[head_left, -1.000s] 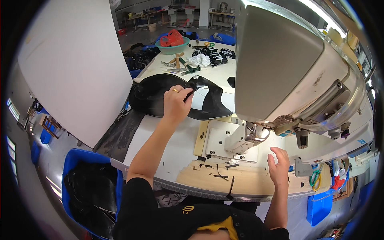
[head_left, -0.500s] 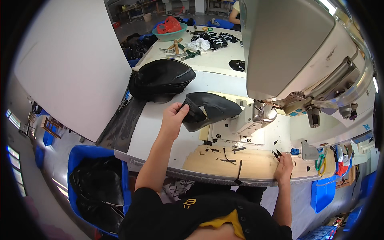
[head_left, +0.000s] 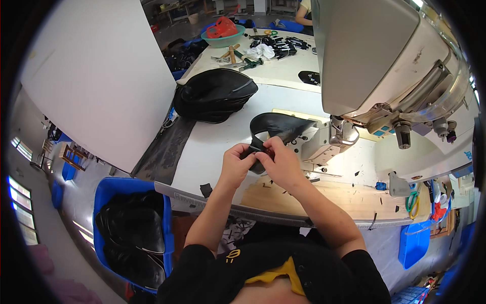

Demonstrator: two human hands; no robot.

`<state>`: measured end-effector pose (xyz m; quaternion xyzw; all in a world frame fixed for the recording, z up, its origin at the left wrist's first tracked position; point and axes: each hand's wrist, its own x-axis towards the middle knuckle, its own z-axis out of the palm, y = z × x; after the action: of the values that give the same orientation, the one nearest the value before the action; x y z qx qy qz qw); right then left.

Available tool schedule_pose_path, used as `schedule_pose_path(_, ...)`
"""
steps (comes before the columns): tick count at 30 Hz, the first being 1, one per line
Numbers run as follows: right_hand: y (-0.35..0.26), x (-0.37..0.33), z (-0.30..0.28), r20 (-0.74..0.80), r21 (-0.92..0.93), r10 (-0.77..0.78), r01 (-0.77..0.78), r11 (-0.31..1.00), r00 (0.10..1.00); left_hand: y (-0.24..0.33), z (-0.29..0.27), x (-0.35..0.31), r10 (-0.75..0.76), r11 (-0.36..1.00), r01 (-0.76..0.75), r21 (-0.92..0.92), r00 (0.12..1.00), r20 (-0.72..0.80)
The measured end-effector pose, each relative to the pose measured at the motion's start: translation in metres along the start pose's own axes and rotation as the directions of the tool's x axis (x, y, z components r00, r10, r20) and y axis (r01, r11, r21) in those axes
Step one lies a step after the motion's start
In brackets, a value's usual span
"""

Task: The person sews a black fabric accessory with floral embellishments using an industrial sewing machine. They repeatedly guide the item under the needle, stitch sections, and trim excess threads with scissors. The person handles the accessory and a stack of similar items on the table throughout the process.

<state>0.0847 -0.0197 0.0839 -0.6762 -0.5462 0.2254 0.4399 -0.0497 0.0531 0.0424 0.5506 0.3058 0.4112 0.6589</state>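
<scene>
A black leather shoe upper (head_left: 281,122), bent into a loop, is held in front of the sewing machine (head_left: 367,55), its far end beside the machine's low arm (head_left: 321,144). My left hand (head_left: 237,166) pinches its near edge. Close beside it, my right hand (head_left: 281,164) is closed on the same edge, fingertips nearly meeting the left ones. The small dark thread snips seen earlier do not show; whether they are inside the right hand is hidden. Behind to the left lies a stack of black uppers (head_left: 215,96).
Black scraps lie about the wooden board (head_left: 344,200). Scissors with green and yellow handles (head_left: 413,202) are at the right edge. A blue bin (head_left: 98,207) of black pieces stands at the left. Hammers (head_left: 242,60) and a green basin (head_left: 223,41) are on the far table.
My right hand has moved from the board's right side to the upper and closed on its edge. My left hand has shifted right and nearer. Scraps on the board have moved.
</scene>
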Motion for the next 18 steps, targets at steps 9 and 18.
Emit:
schedule_pose_path(9, 0.048, -0.031, -0.019, -0.195, 0.310, -0.030, 0.091, 0.946, 0.980, 0.041, -0.015, 0.024, 0.350, 0.731, -0.354, 0.584, 0.928, 0.124)
schedule_pose_path(18, 0.104, -0.080, -0.034, -0.188, -0.133, -0.175, 0.152, 0.979, 0.966, 0.133, -0.062, 0.203, 0.626, 0.726, -0.533, 0.434, 0.773, -0.099)
